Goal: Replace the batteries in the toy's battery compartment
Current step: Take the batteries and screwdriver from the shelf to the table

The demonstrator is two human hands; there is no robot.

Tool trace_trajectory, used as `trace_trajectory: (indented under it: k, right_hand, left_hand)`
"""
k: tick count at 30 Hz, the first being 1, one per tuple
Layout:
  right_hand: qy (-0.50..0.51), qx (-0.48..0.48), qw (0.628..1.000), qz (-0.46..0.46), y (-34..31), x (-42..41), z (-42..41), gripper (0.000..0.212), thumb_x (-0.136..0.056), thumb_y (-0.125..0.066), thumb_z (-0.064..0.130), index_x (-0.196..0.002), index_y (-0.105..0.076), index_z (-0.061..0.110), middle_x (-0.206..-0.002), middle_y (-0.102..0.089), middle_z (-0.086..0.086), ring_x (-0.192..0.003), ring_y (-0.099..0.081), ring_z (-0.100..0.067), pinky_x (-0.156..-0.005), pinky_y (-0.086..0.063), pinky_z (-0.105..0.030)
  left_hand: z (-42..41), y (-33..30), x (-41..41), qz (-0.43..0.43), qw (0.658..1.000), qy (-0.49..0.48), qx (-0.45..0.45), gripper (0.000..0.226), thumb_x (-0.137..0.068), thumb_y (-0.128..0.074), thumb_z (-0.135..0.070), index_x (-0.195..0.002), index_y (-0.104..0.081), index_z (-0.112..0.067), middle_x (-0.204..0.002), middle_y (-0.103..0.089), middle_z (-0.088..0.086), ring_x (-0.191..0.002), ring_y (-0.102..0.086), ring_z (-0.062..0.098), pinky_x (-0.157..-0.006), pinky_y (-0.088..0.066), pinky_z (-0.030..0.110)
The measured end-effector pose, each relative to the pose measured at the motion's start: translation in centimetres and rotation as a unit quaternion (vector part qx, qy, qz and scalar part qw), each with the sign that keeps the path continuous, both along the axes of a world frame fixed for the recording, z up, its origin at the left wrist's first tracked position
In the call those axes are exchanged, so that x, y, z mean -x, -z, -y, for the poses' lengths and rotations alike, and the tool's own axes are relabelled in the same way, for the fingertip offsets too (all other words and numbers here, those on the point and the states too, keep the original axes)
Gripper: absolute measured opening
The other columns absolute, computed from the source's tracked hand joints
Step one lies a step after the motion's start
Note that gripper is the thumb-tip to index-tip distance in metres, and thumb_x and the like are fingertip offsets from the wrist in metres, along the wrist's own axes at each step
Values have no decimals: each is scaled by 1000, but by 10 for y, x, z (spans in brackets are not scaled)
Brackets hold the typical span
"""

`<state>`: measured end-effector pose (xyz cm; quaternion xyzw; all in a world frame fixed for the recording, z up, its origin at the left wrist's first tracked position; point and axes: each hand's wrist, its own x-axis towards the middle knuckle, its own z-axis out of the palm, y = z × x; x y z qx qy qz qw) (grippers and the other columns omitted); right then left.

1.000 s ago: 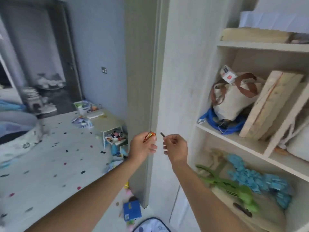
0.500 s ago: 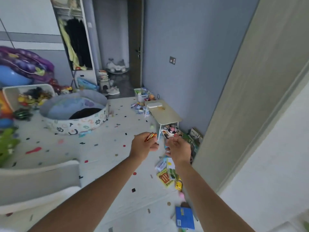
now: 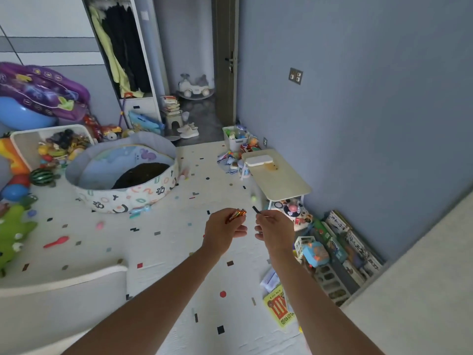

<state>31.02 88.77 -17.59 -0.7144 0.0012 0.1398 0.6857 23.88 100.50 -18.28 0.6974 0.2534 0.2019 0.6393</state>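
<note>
Near the middle of the frame the left hand (image 3: 225, 230) has its fingers curled round orange batteries (image 3: 236, 215), their ends poking out above the knuckles, probably kept ready for loading. Just right of it, the right hand (image 3: 275, 228) pinches a thin dark tool (image 3: 256, 210), likely for the compartment screw. Which toy they are meant for I cannot tell. Below lies a pale speckled floor mat (image 3: 163, 242); a small tabletop (image 3: 279, 180) stands by the blue wall at right, a round play pit (image 3: 122, 175) at left

Both bare arms stretched forward; left hand (image 3: 223, 230) and right hand (image 3: 274, 229) side by side, fingers (image 3: 259, 235) curled closed.
</note>
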Motion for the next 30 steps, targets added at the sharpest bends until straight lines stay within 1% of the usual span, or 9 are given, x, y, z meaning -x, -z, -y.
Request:
trace_trajectory:
  k: [4,8,12,16,20,24,27,28,30]
  right_hand:
    - [-3,16,1000,5,-1,-72,-58,8,-83,-69,10,-88,-73,15,-77,-76,-7,-65,-71,-20,-56,-60,-29]
    - [-3,30,999,17,9,-147,-126,7,-87,-69,13,-94,-72,14,-82,-76,-6,-73,-74,-24,-61,-62,-30]
    - [17,40,999,24,29,-228,-204,7,-87,-70,11,-94,-73,13,-81,-76,-7,-70,-73,-22,-58,-62,-29]
    - [46,46,998,6,43,-308,-277,8,-87,-71,13,-93,-74,17,-79,-76,-4,-72,-75,-24,-62,-64,-35]
    - [83,33,995,-37,49,-384,-340,8,-86,-71,12,-94,-74,14,-83,-76,-6,-73,-73,-25,-65,-64,-34]
    - [116,28,992,-50,60,-471,-395,9,-86,-72,12,-93,-75,15,-81,-76,-4,-73,-74,-25,-65,-64,-35]
    - [133,24,989,-54,80,-539,-433,9,-87,-71,9,-94,-74,13,-78,-76,-3,-71,-73,-24,-66,-64,-37]
    - [134,20,989,-58,86,-562,-446,9,-87,-71,9,-94,-74,13,-77,-75,-2,-69,-72,-23,-66,-64,-37]
    - [144,22,987,-67,102,-605,-472,10,-87,-70,9,-93,-75,14,-75,-75,-1,-68,-71,-22,-64,-64,-35]
  left_hand:
    - [-58,-4,-75,-11,1000,0,-3,10,-93,-66,-6,-95,-74,0,-74,-75,9,-68,-75,22,-65,-64,30]
    - [-125,4,-155,-18,1000,7,-6,10,-94,-66,-8,-97,-73,-2,-78,-76,16,-69,-77,21,-62,-62,26]
    - [-207,30,-245,-32,999,31,-17,12,-95,-66,-9,-100,-72,-1,-81,-76,20,-65,-76,18,-60,-61,24]
    - [-284,45,-332,-50,996,64,-25,13,-95,-65,-11,-98,-72,0,-80,-76,18,-65,-76,18,-60,-61,23]
    - [-351,49,-415,-65,993,92,-16,13,-94,-66,-11,-96,-72,0,-77,-75,14,-68,-76,22,-63,-63,28]
    - [-411,67,-510,-76,990,121,-18,14,-93,-67,-12,-97,-72,0,-80,-76,17,-70,-77,25,-64,-64,31]
    - [-452,91,-582,-88,987,132,3,13,-93,-67,-10,-96,-71,2,-81,-75,22,-72,-76,31,-64,-63,31]
    - [-464,98,-605,-93,986,135,12,13,-92,-67,-9,-95,-71,3,-80,-73,24,-72,-76,31,-64,-64,32]
    - [-490,112,-651,-105,983,149,18,14,-92,-66,-7,-94,-70,6,-81,-72,27,-69,-74,26,-62,-62,29]
